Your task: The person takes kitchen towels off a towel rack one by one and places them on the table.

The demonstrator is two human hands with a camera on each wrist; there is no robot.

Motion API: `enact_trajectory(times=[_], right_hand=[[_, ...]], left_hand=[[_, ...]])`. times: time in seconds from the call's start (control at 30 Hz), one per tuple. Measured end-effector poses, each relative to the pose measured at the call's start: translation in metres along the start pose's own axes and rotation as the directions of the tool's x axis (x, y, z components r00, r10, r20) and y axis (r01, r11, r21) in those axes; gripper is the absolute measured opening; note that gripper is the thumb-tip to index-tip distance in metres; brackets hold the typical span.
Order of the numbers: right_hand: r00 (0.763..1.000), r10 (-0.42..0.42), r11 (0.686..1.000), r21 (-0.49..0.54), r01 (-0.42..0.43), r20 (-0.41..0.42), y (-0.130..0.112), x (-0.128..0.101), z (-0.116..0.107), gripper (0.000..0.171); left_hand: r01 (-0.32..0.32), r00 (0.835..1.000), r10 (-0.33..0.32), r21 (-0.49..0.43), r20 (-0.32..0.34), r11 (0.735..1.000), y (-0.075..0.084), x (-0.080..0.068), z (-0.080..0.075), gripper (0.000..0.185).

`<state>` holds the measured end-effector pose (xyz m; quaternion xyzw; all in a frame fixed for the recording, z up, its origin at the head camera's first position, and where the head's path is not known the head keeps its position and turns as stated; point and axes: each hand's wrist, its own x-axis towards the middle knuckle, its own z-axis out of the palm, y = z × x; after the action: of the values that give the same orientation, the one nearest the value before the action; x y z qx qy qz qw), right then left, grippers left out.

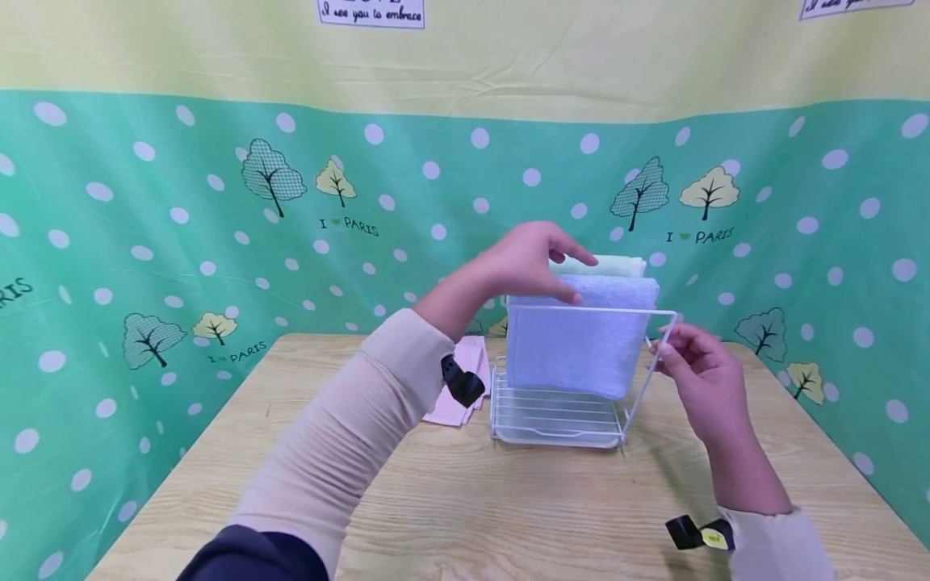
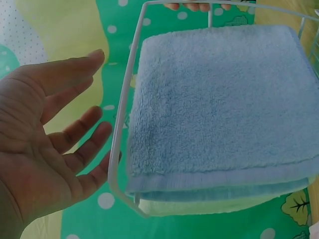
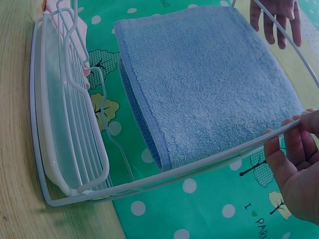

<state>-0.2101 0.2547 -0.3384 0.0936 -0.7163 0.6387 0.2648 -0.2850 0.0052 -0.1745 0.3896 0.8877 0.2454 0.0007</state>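
One white wire rack (image 1: pixel 563 403), one blue towel (image 1: pixel 574 343), one pale green towel (image 1: pixel 610 265), one pink cloth (image 1: pixel 461 387), two hands, one wooden counter (image 1: pixel 508 500).
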Motion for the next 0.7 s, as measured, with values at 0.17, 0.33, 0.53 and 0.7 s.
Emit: enact_trajectory(times=[0.17, 0.33, 0.53, 0.7], right_hand=[[1.0, 0.001, 1.0, 0.006, -0.001, -0.001, 0.001, 0.0, 0.0, 0.021], [1.0, 0.007, 1.0, -0.009, -0.007, -0.008, 0.001, 0.0, -0.001, 0.022], [1.0, 0.008, 0.999, -0.032, -0.008, -0.014, 0.0, -0.001, 0.0, 0.021], [1.0, 0.01, 1.0, -0.021, -0.01, -0.016, 0.0, -0.001, 0.0, 0.021]], left_hand=[[-0.001, 1.0, 0.002, -0.031, 0.031, 1.0, 0.0, 0.011, 0.002, 0.052], [0.014, 0.999, -0.012, -0.041, 0.046, 0.999, -0.006, 0.02, 0.005, 0.049], [0.037, 0.996, -0.033, -0.051, 0.085, 0.998, -0.009, 0.03, 0.007, 0.045], [0.045, 0.992, -0.042, -0.027, 0.118, 0.999, -0.01, 0.036, 0.009, 0.044]])
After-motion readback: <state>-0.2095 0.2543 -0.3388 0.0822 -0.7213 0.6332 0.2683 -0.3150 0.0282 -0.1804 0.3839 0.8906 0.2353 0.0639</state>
